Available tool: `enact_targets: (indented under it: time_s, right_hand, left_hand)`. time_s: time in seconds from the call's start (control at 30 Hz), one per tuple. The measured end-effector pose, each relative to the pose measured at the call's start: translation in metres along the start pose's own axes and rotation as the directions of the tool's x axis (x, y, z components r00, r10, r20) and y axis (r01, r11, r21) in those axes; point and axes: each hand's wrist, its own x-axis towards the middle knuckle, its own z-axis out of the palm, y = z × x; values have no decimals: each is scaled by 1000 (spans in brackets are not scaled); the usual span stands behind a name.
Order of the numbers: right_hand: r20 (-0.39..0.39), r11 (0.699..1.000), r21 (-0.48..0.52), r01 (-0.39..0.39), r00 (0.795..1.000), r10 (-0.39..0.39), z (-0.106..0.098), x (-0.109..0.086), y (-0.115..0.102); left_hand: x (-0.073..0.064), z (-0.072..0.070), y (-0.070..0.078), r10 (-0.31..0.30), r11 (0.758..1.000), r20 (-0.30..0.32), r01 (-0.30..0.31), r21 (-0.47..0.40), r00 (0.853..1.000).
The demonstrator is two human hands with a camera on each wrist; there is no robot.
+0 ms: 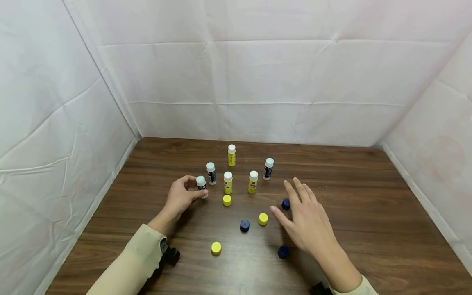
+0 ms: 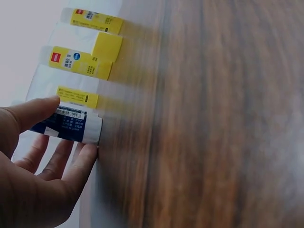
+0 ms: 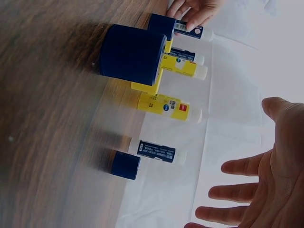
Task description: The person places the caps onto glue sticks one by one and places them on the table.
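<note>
My left hand (image 1: 179,196) grips a dark blue glue stick (image 1: 201,187) between thumb and fingers. It stands upright at the left of the group, and in the left wrist view the thumb lies over its blue label (image 2: 71,127). My right hand (image 1: 309,223) is spread, palm down, with nothing in it. Nearest to it are a dark blue cap (image 1: 285,203) by the thumb and index finger and another blue cap (image 1: 283,252) by the wrist. Past its fingertips stands an uncapped blue glue stick (image 1: 268,169).
Another blue glue stick (image 1: 211,173) stands just behind the held one. Three yellow glue sticks, one at the back (image 1: 231,155), stand in the middle. Yellow caps, one at the front (image 1: 216,248), and a blue cap (image 1: 244,225) lie nearer. White sheets (image 1: 258,73) wall the table.
</note>
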Motion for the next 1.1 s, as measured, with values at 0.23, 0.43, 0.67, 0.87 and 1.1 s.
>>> enact_targets:
  time_s: [0.23, 0.43, 0.67, 0.87, 1.1]
  right_hand:
    - [11, 1000, 11, -10, 1000, 9, -1, 0, 1]
    - [-5, 1000, 16, 10, 1000, -9, 2, 3, 5]
    - [4, 1000, 14, 20, 1000, -21, 8, 8, 13]
    - [16, 999, 9, 32, 999, -32, 16, 15, 19]
    - [59, 999, -2, 34, 998, -34, 23, 23, 23]
  left_hand:
    - [2, 2, -1, -1, 999, -47, -2, -47, 999]
    - [0, 1, -2, 18, 1000, -60, -19, -23, 998]
    - [-8, 0, 3, 74, 997, -74, -71, 38, 995]
    - [-21, 1, 11, 171, 977, -90, -157, 147, 981]
    - [-39, 6, 26, 282, 945, -74, -263, 196, 957]
